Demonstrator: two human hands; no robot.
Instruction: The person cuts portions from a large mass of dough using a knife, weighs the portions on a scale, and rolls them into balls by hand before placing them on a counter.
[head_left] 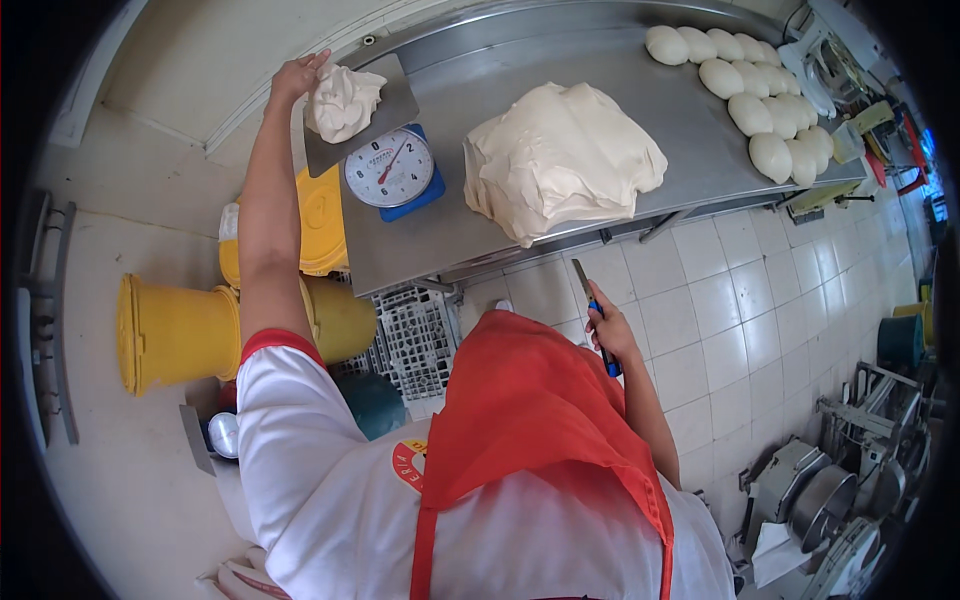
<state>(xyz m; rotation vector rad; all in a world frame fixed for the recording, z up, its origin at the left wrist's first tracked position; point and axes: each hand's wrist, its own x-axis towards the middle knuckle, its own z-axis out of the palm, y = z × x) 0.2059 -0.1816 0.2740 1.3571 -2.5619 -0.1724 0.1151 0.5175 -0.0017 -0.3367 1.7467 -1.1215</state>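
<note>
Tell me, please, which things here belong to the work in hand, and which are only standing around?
Belonging to the work:
knife in the right hand
dough piece beside the left hand
scale pan under it
blue scale
large dough mass
dough balls, probably

Apparently just standing around:
yellow bucket
plastic crate
metal bowl

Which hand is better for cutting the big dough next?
Probably the right hand: it holds the knife, near the big dough. The left hand is over by the smaller dough.

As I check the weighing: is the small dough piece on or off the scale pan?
On: the small dough piece lies on the metal scale pan, with the left hand at its edge.
</note>
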